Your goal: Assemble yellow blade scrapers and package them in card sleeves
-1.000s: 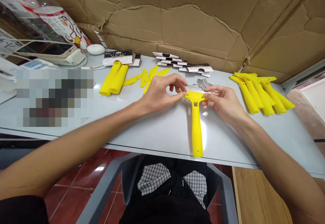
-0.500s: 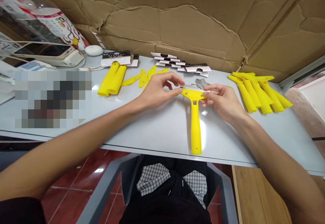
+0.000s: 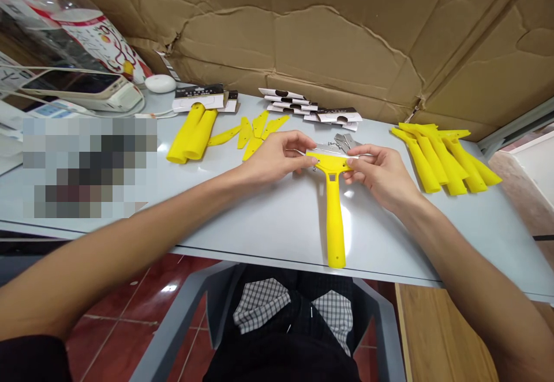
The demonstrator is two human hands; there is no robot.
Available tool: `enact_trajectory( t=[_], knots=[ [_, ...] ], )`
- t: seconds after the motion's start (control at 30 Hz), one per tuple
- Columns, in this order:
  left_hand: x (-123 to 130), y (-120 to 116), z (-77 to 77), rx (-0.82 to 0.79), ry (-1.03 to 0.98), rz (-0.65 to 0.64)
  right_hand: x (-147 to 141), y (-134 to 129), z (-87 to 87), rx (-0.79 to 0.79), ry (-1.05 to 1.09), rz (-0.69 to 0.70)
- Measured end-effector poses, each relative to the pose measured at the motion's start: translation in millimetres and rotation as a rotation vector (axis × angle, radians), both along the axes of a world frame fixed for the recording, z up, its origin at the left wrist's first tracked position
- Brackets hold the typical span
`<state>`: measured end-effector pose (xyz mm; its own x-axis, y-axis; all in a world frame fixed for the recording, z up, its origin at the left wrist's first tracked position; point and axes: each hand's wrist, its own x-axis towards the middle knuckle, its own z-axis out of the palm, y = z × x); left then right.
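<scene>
From here I see the left hand [image 3: 277,156] and right hand [image 3: 383,174] each pinching an end of the yellow scraper's [image 3: 336,214] head, above the table [image 3: 268,220]. It looks light, stiff and smooth; I'd grip the handle, away from the metal strip [image 3: 324,149]. Beyond, the cards' [image 3: 199,97] print and bottle label [image 3: 101,36] are unreadable to me.
</scene>
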<state>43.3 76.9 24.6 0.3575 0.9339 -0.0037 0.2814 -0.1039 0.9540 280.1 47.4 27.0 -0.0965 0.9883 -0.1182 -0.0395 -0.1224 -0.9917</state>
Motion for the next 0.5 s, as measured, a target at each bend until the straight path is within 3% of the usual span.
enact_trajectory(
  t=[0.5],
  knots=[
    [0.5, -1.0, 2.5, 0.020, -0.016, 0.018, 2.6, 0.0, -6.1, 0.020, 0.002, 0.035]
  ],
)
